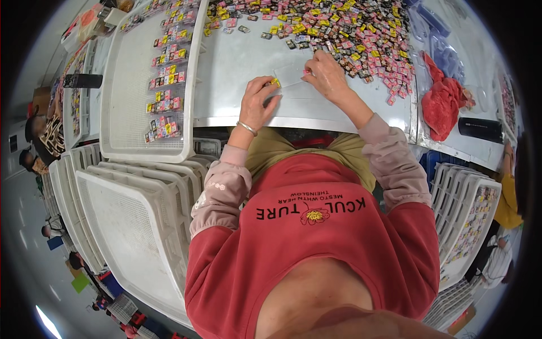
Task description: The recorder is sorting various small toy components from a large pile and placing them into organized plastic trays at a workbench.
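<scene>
A clear, shallow plastic tray (pixel 289 77) lies on the metal tabletop between my hands. At its left end my left hand (pixel 258 107), with a bangle on the wrist, has its fingertips on a small yellow block (pixel 275 82); the thumb curves below. My right hand (pixel 328 76) pinches a small pink block (pixel 306 72) by the tray's right end. Just beyond the hands spreads a large heap of small printed blocks (pixel 361 42) in pink, black and yellow.
To the left stands a white mesh crate (pixel 129 85) with rows of filled clear packs (pixel 167 76). Stacked white crates (pixel 121 209) flank me on the left, more crates (pixel 460 209) on the right. A red cloth (pixel 440 104) and a black box (pixel 480 129) lie at the right.
</scene>
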{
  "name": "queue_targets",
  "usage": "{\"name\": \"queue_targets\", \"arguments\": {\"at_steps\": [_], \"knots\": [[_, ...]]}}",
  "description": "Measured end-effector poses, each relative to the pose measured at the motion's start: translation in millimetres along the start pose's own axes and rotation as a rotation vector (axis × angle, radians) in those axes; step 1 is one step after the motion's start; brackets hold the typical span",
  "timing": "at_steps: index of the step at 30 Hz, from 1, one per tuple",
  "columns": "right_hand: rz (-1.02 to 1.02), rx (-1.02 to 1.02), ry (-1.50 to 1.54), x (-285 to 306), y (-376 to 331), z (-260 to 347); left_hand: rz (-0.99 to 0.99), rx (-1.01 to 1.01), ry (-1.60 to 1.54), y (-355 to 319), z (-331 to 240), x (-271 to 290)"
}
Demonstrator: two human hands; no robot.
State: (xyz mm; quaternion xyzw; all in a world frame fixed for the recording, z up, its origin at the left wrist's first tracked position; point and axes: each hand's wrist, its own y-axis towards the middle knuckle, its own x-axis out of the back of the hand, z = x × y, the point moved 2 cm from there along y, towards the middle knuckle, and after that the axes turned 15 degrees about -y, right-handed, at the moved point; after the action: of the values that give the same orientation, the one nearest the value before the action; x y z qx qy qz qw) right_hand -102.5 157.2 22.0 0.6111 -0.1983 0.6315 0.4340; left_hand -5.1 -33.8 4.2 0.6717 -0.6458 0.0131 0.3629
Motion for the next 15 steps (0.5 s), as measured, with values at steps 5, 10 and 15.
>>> {"name": "queue_targets", "arguments": {"at_steps": [5, 10, 15], "knots": [[0.102, 0.02, -0.011, 1.6, -6.3, 6.2, 0.0, -0.083, 0.163, 2.0, -7.4, -2.2], [0.126, 0.026, -0.02, 4.8, -15.1, 22.7, 0.016, -0.074, 0.249, -2.5, -1.8, -8.2], [0.14, -0.003, 0.124, 2.7, -13.2, 23.6, 0.045, -0.01, 0.175, 1.0, -8.1, -8.5]]}}
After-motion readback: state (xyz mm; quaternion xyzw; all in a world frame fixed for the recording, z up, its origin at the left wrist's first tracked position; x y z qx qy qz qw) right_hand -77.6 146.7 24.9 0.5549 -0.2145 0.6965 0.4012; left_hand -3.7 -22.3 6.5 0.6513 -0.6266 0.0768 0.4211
